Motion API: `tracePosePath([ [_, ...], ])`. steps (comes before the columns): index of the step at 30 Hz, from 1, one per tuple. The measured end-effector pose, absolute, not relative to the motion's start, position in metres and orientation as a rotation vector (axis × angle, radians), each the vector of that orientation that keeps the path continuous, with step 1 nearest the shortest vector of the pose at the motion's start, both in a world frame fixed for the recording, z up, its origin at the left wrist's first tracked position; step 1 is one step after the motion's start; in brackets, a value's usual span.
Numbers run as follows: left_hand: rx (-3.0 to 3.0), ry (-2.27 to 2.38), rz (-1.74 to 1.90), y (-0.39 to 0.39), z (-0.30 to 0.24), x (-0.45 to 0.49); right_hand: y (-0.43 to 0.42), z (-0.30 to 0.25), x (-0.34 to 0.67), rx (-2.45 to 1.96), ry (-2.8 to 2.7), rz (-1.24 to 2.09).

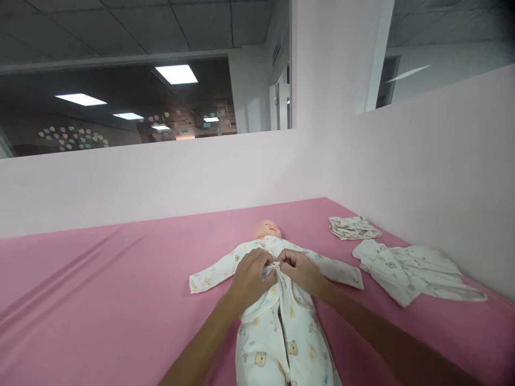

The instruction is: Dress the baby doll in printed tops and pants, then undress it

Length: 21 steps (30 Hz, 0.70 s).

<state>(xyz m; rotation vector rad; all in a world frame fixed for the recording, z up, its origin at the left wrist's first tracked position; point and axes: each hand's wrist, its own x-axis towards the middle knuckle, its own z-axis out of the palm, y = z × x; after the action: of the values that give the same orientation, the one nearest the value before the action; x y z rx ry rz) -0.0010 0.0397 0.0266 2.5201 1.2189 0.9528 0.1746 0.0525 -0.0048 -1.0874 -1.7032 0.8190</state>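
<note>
A baby doll (267, 229) lies on its back with its head away from me. It wears a white baby romper (263, 343) printed with small bears, its sleeves spread out to both sides. Over the chest, my left hand (254, 276) has its fingers curled at the front edge of the cloth. Just to the right, my right hand (300, 271) pinches the opposite edge at the same height. The fingertips of both hands nearly meet at the romper's front. Below them the front opening runs down as a dark gap. Any fastener between the fingers is hidden.
A pink sheet (120, 300) covers the surface beneath the doll. To the right lie a folded patterned cloth (354, 228) and a spread white garment (418, 271). White walls (161, 182) with windows bound the far and right sides.
</note>
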Motion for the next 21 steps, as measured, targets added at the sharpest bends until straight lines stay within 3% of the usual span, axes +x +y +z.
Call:
tracePosePath([
  [10,2.593,1.426,1.128,0.038,0.013,0.000,0.035,-0.010,0.161,-1.062,-1.733,0.325],
  [21,2.566,1.283,1.141,0.037,0.013,-0.003,0.033,-0.011,0.161,-1.013,-1.746,0.444],
])
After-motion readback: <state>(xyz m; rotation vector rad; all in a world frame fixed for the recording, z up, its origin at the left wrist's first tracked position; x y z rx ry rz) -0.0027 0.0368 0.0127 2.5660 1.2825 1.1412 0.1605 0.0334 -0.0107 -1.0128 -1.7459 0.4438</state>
